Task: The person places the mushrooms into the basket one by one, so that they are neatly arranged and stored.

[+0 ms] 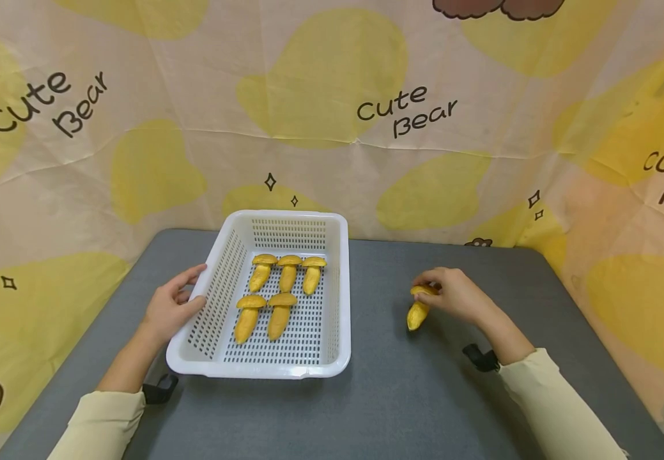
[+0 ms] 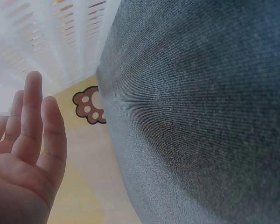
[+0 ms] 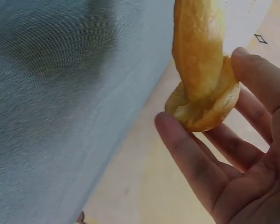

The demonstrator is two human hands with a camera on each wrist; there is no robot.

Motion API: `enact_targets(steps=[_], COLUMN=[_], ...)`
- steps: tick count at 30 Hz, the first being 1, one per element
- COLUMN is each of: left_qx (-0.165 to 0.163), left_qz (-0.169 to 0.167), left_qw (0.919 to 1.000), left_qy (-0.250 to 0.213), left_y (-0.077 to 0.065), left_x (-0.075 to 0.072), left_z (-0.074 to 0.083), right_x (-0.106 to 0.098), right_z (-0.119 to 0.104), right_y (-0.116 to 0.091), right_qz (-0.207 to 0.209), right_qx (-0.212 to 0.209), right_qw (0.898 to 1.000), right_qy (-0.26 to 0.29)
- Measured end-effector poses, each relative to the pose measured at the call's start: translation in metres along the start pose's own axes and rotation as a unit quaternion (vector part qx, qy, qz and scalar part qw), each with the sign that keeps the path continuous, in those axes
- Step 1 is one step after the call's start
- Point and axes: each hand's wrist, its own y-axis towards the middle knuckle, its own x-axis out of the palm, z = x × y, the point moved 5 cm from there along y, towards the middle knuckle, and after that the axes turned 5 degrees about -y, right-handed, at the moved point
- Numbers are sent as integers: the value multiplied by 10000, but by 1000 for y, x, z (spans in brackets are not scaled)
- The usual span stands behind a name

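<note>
My right hand (image 1: 452, 294) pinches a yellow mushroom (image 1: 418, 314) by its cap, thumb on one side and fingers on the other. In the right wrist view the thick stem of this mushroom (image 3: 198, 51) points upward, away from the fingers. At the basket's left side, my left hand (image 1: 172, 305) touches the rim with thumb and forefinger. The left wrist view shows its other fingers fairly straight beside the slotted wall. Inside the white plastic basket (image 1: 344, 306) lie several yellow mushrooms (image 1: 282, 316) in two rows, caps toward the far side.
A dark grey cloth-covered table (image 1: 389, 409) carries the basket. Behind and beside it hangs a fabric backdrop (image 1: 320, 76) with yellow patches and "Cute Bear" lettering. Black bands (image 1: 481, 358) sit on both wrists.
</note>
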Motion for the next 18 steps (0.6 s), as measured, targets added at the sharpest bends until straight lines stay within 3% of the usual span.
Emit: enact_targets(steps=[18], left_qx=[-23], left_qz=[5], left_qw=[10000], left_qy=[86], left_y=[0], left_x=[1], left_z=[-2], right_x=[-24], right_z=[-43], right_y=[24], right_qz=[496], right_qx=[-406], right_qw=[9979], right_qy=[129])
